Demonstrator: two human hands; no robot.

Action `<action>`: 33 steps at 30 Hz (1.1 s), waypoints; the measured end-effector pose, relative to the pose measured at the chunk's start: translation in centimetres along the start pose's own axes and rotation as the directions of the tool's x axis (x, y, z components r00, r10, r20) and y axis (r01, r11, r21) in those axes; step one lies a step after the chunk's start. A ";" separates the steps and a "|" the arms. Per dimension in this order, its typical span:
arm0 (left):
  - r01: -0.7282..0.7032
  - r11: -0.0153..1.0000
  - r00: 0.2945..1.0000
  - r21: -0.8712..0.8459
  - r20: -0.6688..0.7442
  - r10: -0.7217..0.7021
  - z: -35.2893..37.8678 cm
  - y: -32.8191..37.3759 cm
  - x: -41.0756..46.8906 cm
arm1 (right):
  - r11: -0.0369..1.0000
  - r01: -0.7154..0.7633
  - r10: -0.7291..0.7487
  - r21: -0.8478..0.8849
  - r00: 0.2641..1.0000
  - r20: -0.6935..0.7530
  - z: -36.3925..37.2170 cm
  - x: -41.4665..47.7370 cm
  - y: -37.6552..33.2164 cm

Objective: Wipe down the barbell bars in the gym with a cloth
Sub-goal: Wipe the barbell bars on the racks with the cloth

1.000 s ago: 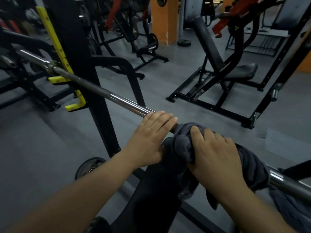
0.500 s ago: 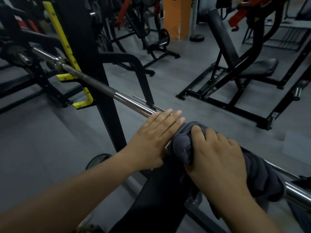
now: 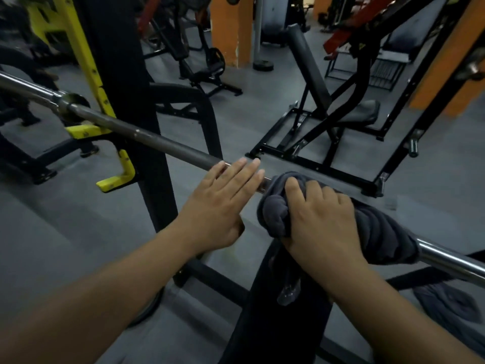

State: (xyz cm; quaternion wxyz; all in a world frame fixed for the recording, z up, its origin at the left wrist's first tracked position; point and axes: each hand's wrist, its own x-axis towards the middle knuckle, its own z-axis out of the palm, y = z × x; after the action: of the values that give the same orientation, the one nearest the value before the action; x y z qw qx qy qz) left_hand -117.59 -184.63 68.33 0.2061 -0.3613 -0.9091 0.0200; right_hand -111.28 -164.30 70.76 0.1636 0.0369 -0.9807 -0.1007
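A steel barbell bar (image 3: pixel 157 139) runs from upper left to lower right across a black rack with yellow hooks (image 3: pixel 119 177). A dark grey cloth (image 3: pixel 378 232) is wrapped over the bar at centre right. My right hand (image 3: pixel 320 219) presses down on the cloth and grips it around the bar. My left hand (image 3: pixel 223 203) lies flat on the bare bar just left of the cloth, fingers straight and together, holding nothing. The bar under the cloth is hidden.
A black rack upright (image 3: pixel 126 101) stands behind the bar at left. An incline bench (image 3: pixel 328 106) sits on the grey floor beyond. Orange pillars (image 3: pixel 228 27) and more machines fill the back. A black padded bench (image 3: pixel 275 311) lies below my hands.
Both hands and the cloth have slid along the bar towards the left end. The camera view has shifted, bringing the rack hook closer.
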 end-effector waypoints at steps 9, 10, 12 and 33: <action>-0.244 0.963 0.967 -0.118 -0.103 0.232 2.7 -12.2 -2.9 | 0.951 -0.310 0.310 -0.009 0.950 -0.031 0.3 2.5 -6.4; -0.256 0.956 0.965 -0.144 -0.102 0.243 2.6 -12.7 -3.1 | 0.939 -0.343 0.343 -0.020 0.939 -0.011 -0.2 2.6 -6.7; -0.233 0.959 0.972 -0.162 -0.073 0.224 2.8 -12.9 -3.3 | 0.921 -0.389 0.389 -0.010 0.921 -0.008 -0.1 2.7 -7.1; -0.024 0.994 0.995 -0.111 0.096 0.034 1.6 -25.9 -5.7 | 0.952 -0.297 0.296 0.072 0.955 0.024 -0.7 14.8 -25.7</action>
State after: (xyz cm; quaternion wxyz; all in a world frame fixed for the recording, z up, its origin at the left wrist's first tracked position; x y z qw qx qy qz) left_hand -131.29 -207.36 69.56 0.1407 -0.3839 -0.9126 -0.0092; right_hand -124.01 -191.05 70.64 0.1689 -0.1053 -0.9792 -0.0385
